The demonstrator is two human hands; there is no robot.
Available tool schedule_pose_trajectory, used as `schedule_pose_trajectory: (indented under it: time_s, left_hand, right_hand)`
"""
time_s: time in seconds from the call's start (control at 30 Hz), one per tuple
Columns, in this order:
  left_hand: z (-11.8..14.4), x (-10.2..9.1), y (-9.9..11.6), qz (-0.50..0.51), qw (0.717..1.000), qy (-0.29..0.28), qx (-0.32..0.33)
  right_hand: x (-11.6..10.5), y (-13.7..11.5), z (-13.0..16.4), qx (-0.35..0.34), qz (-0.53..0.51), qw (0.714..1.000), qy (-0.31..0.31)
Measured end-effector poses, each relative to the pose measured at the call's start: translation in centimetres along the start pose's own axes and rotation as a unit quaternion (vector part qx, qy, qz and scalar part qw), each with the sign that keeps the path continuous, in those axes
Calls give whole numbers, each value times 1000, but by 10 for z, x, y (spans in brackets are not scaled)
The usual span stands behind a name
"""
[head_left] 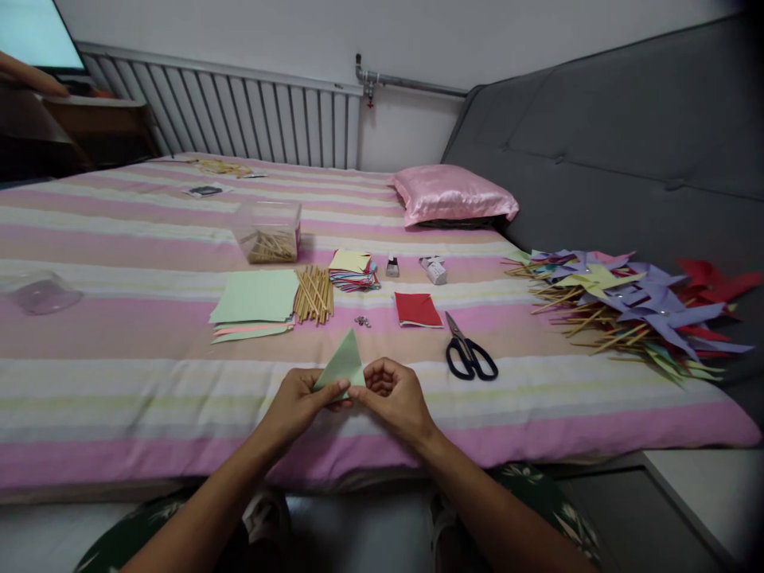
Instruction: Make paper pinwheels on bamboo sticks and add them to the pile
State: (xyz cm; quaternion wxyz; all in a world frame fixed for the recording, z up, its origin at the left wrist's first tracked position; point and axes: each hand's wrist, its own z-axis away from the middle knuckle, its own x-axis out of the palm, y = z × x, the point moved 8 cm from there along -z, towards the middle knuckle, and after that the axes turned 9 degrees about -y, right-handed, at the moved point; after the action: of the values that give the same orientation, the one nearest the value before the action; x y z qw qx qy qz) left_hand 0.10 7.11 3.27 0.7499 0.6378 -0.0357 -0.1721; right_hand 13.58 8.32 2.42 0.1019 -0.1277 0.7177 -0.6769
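Observation:
Between my hands is a light green sheet of paper [344, 362], folded into a triangle with its point upward. My left hand [307, 398] pinches its lower left part, thumb on top. At the lower right corner, my right hand [394, 394] grips the paper between thumb and curled fingers. Just beyond lie a few small metal fasteners [362, 321]. To the right are black-handled scissors [469, 354] with closed blades and a stack of red paper squares [418, 309]. Left of the fasteners, a bundle of thin wooden sticks [313, 294] rests beside a stack of light green paper [256, 294].
Finished paper pinwheels [645, 306] are heaped at the right. A clear box of sticks [268, 235], small multicoloured paper squares [352, 267], two small packets and a pink pillow [454, 195] lie farther back on the striped bed [149, 382]. A clear lid [44, 294] is at the left.

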Motion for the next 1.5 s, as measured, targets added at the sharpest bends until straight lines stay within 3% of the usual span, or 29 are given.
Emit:
schedule_pose_trajectory:
  time_s: [0.3,0.57,0.67,0.83,1.1,1.5]
  left_hand:
    - [-1,1,-3,25,1000,-5,-6]
    - [2,4,1,49,999,-15,-12]
    - [1,3,-7,78,996,11,-31]
    - [-3,10,-19,214,975,60,-14]
    - [-5,23,-16,344,935,85,5]
    - [-7,29,-17,354,928,111,-6]
  right_hand:
    - [5,-3,1,4,-39,999,0]
    - [-2,6,-2,67,-135,988,-19]
    - [-4,7,-4,53,-160,986,-14]
    - [2,17,-3,55,-204,977,-1]
    - [17,18,2,66,-201,977,-13]
    - [33,25,6,83,-191,977,-57]
